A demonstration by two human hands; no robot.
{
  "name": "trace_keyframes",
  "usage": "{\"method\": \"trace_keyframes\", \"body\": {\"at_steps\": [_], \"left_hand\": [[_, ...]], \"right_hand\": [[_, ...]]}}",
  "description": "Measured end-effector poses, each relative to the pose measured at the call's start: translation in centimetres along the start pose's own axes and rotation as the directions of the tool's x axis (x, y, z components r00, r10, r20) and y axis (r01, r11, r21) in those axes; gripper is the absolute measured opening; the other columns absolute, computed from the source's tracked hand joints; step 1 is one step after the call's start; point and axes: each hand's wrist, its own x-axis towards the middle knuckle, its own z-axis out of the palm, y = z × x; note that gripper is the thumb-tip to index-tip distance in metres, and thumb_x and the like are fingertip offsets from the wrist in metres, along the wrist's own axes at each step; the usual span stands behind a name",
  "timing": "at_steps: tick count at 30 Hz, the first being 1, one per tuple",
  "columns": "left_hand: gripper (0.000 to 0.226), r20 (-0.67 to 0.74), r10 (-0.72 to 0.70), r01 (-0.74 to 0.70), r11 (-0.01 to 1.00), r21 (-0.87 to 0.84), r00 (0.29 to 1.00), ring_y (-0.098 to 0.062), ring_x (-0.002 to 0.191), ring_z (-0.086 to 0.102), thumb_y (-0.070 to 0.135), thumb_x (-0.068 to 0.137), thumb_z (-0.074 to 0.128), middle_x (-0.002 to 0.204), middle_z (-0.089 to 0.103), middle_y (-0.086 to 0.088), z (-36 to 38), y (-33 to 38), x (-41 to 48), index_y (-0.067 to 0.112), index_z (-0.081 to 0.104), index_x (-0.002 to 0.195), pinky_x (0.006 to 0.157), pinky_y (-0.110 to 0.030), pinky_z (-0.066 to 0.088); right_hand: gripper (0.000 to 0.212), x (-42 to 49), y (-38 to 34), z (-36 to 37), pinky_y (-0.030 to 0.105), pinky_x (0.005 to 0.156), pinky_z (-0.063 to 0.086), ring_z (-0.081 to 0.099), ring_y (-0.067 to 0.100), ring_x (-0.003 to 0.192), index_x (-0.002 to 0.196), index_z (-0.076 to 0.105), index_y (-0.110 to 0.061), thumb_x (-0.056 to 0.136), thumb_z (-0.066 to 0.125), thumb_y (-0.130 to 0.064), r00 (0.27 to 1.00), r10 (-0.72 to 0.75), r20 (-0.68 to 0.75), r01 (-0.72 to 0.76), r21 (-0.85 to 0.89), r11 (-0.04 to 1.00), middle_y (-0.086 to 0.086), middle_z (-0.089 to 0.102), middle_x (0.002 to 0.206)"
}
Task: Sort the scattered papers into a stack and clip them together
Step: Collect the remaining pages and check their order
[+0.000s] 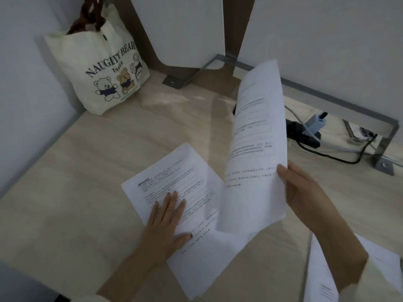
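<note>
Printed white sheets [183,184] lie overlapped on the pale wooden desk [87,171], slightly fanned out. My left hand [168,216] rests flat on them, fingers spread, palm down. My right hand [303,192] grips the right edge of another printed sheet [257,136], which stands lifted and curved above the desk, its lower edge over the lying sheets. More white paper [322,282] sits at the bottom right, partly behind my right forearm. No clip is visible.
A cream tote bag [102,70] printed with bears stands in the back left corner by the wall. A power strip with plugs and cables [309,131] lies at the back right under a grey metal bracket [388,127]. White panels rise behind the desk.
</note>
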Motion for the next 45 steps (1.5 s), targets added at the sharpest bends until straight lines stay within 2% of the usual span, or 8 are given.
{"method": "trace_keyframes", "body": {"at_steps": [6,13,18,21,25,29,37,45], "left_hand": [[0.079,-0.063,0.031,-0.042,0.98,-0.196,0.998,-0.006,0.139,-0.028,0.063,0.084,0.027,0.147,-0.035,0.016,-0.7,0.2,0.1,0.039,-0.027,0.138,0.112,-0.021,-0.021],[0.068,-0.181,-0.213,0.122,0.902,-0.415,0.96,-0.004,0.138,-0.019,0.022,0.093,0.046,0.151,-0.013,0.006,-1.0,2.1,-1.0,0.021,0.002,0.145,0.117,-0.031,-0.003],[0.066,-0.043,-0.584,0.322,0.506,-0.8,0.81,-0.017,0.145,-0.001,0.006,0.089,0.053,0.156,-0.003,-0.001,-2.3,2.8,-1.9,0.014,0.019,0.145,0.117,-0.036,0.012],[0.067,0.076,-0.611,0.289,0.257,-0.922,0.788,-0.016,0.143,0.01,0.005,0.091,0.051,0.156,0.001,0.004,-3.4,3.2,-2.3,0.019,0.017,0.146,0.114,-0.039,0.022],[0.065,0.141,-0.643,0.231,0.057,-0.971,0.753,-0.015,0.141,0.018,0.007,0.091,0.051,0.155,0.008,0.009,-4.0,4.1,-2.8,0.026,0.019,0.145,0.113,-0.04,0.027],[0.062,0.188,-0.695,0.141,-0.124,-0.982,0.694,-0.014,0.132,0.033,0.009,0.091,0.051,0.149,0.026,0.007,-4.4,4.8,-2.9,0.027,0.024,0.144,0.099,-0.034,0.035],[0.058,0.214,-0.696,0.093,-0.207,-0.974,0.686,-0.017,0.119,0.046,0.014,0.09,0.052,0.144,0.038,0.006,-4.5,4.5,-3.1,0.024,0.03,0.142,0.093,-0.035,0.039],[0.041,0.102,-0.671,0.108,-0.032,-0.994,0.734,-0.021,0.102,0.061,0.009,0.081,0.064,0.117,0.061,-0.005,-5.3,4.2,-2.3,0.003,0.051,0.119,0.068,-0.017,0.052]], "right_hand": [[0.015,-0.2,6.5,-2.6,0.033,0.073,0.048,0.064,0.024,0.08,0.092,0.067,-0.016,0.092,0.053,-0.02,0.932,0.203,-0.299,-0.322,-0.429,0.844,0.011,0.07,0.096],[0.024,-0.5,9.7,-1.5,0.031,0.073,0.038,0.055,0.025,0.083,0.111,0.061,-0.009,0.094,0.045,-0.016,0.908,0.154,-0.391,-0.371,-0.574,0.73,0.008,0.061,0.094],[0.017,0.2,9.4,0.1,0.024,0.059,0.036,0.051,0.014,0.07,0.096,0.06,-0.013,0.095,0.043,-0.018,0.949,0.083,-0.305,-0.277,-0.677,0.682,-0.001,0.059,0.079],[0.017,0.8,9.8,1.4,0.023,0.059,0.035,0.053,0.018,0.075,0.092,0.06,-0.012,0.094,0.044,-0.017,0.97,0.067,-0.233,-0.228,-0.782,0.58,0.004,0.06,0.084],[0.033,1.4,10.6,2.7,0.034,0.095,0.03,0.041,0.031,0.117,0.121,0.056,-0.009,0.09,0.054,-0.017,0.961,-0.073,-0.268,-0.208,-0.868,0.451,0.012,0.052,0.122],[0.047,2.4,10.1,3.2,0.037,0.106,0.027,0.04,0.031,0.121,0.13,0.044,-0.01,0.087,0.057,-0.022,0.936,0.069,-0.344,-0.328,-0.786,0.524,0.014,0.048,0.128],[0.027,1.6,9.9,3.2,0.042,0.086,0.054,0.067,0.026,0.089,0.109,0.063,-0.014,0.085,0.054,-0.019,0.912,0.313,-0.266,-0.411,-0.629,0.66,0.006,0.069,0.099],[0.027,-2.1,8.0,2.7,0.012,0.061,0.049,0.064,0.003,0.079,0.103,0.061,-0.024,0.092,0.045,-0.006,0.986,0.13,-0.105,-0.165,-0.501,0.849,-0.01,0.067,0.092]]}}
